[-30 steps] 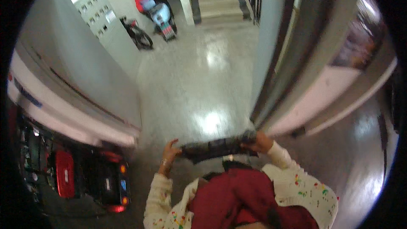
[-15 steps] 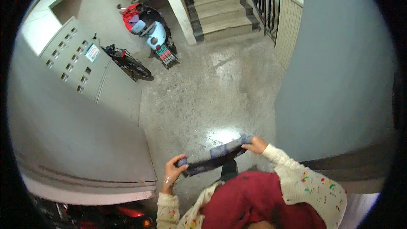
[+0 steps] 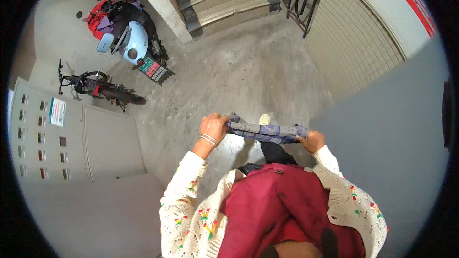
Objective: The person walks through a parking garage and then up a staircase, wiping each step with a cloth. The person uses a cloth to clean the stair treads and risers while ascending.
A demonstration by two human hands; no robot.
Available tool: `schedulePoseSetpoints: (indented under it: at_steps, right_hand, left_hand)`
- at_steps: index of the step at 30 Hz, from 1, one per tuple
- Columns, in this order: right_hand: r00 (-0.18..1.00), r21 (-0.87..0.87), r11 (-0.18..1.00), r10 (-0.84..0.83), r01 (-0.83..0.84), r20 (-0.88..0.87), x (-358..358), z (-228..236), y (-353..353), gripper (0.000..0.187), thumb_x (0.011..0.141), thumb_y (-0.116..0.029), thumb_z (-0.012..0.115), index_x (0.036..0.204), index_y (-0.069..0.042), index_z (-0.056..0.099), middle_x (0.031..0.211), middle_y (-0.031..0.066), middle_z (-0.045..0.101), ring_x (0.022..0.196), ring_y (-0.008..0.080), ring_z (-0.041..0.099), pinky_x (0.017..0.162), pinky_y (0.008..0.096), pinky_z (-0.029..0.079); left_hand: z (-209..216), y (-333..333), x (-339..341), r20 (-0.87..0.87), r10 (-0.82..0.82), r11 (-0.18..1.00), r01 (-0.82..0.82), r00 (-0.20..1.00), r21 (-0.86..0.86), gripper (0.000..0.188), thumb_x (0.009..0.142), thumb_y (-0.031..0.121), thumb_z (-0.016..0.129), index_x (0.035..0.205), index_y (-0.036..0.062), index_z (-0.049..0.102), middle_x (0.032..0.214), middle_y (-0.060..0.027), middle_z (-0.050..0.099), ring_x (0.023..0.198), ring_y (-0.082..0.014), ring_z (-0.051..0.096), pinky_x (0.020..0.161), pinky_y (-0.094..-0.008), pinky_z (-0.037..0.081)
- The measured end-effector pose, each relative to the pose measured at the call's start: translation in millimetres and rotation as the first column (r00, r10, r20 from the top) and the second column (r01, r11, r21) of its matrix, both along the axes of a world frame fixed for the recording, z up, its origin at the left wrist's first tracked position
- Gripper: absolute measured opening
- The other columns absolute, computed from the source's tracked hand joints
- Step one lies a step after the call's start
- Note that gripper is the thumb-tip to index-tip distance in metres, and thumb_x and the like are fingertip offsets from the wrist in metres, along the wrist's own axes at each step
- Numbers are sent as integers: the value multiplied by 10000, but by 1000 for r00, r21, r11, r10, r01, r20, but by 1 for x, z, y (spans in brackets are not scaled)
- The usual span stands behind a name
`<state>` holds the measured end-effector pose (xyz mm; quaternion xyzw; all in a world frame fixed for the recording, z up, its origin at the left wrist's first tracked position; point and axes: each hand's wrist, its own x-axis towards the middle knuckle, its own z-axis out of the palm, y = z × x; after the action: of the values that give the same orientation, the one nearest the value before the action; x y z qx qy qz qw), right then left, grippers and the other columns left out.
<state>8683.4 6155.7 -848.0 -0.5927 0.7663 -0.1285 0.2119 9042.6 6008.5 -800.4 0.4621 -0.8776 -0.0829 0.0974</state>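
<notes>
A folded cloth (image 3: 267, 130) in grey and dark blue is stretched between my two hands, held out in front of my body above the floor. My left hand (image 3: 214, 129), with bracelets on its wrist, grips the cloth's left end. At the right end, my right hand (image 3: 313, 140) has its fingers closed on the edge. The cloth hangs in layers, a grey strip along the top and a blue patterned fold beneath. Below it one of my feet in a pale shoe (image 3: 265, 119) shows on the concrete.
A light blue scooter (image 3: 136, 43) and a dark bicycle (image 3: 103, 87) stand at the far left, beside a grey meter cabinet (image 3: 112, 138). Stairs (image 3: 224, 5) with a black railing (image 3: 301, 0) rise ahead. A grey door panel (image 3: 382, 129) is close on my right.
I have moved forward, so the scooter, cabinet and stairs are nearer. My hands have risen with the cloth, which now lies more level. The panel on the left has mostly passed behind.
</notes>
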Motion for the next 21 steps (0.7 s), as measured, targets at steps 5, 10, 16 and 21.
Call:
schedulePoseSetpoints:
  at_steps: [5, 10, 16, 21]
  right_hand:
    - [999, -8, 1000, 23, -23, 48, -15, 8, -182, 436, 810, -481, 640, 882, -55, 696, 789, 190, 666, 749, 394, 645, 663, 484, 506]
    - [958, 62, 987, 130, -150, 256, -39, 33, -359, 319, 803, -355, 668, 905, -53, 675, 765, 180, 659, 697, 376, 632, 650, 451, 499]
    - [734, -150, 984, 174, -99, 657, -58, 5, -600, 245, 797, -198, 707, 964, -24, 663, 733, 120, 663, 632, 233, 618, 648, 357, 498]
    - [607, -2, 999, -31, 53, 794, -53, 1, -786, 192, 797, -131, 717, 940, -11, 668, 707, 17, 637, 643, 98, 574, 628, 305, 483]
  left_hand:
    - [39, -162, -8, -18, 23, 1000, -23, 1000, 18, 251, 629, 132, 790, 867, 123, 709, 1001, -107, 596, 926, -300, 573, 750, -432, 473]
    - [70, -303, -2, -352, 221, 971, -173, 910, 163, 207, 637, 63, 765, 822, 60, 673, 1131, -135, 611, 963, -305, 598, 785, -405, 479]
    - [25, -510, -17, -727, 529, 822, -51, 437, 567, 195, 719, 31, 730, 831, 29, 571, 962, -39, 639, 889, -135, 562, 813, -294, 449]
    - [13, -709, -39, -711, 450, 885, -164, 540, 435, 185, 767, 91, 704, 807, 75, 524, 789, 34, 512, 773, -81, 463, 740, -232, 395]
